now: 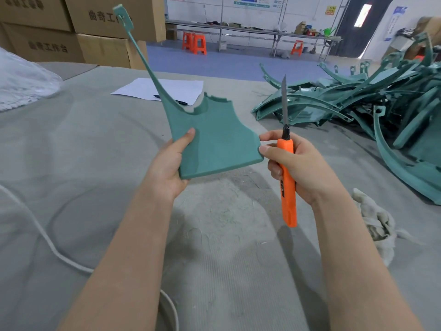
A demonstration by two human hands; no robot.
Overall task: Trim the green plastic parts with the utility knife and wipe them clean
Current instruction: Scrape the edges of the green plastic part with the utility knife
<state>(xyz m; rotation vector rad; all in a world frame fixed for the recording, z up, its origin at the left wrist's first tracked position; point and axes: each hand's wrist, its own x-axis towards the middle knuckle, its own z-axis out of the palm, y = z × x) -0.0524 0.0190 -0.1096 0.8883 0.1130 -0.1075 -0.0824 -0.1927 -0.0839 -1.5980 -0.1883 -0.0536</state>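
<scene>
A green plastic part (214, 137) with a broad flat base and a long thin arm rising to the upper left is held above the table. My left hand (169, 163) grips its lower left corner, thumb on the face. My right hand (300, 166) holds an orange utility knife (287, 185) upright, blade extended and pointing up, while its thumb and forefinger pinch the part's right edge. A pile of several more green parts (372, 103) lies at the right of the table.
The grey felt table (95, 163) carries green shavings under my hands. A white rag (374, 223) lies at the right, a white cord (47, 242) at the left, paper with a black pen (162, 88) behind. Cardboard boxes (95, 27) stand at the back left.
</scene>
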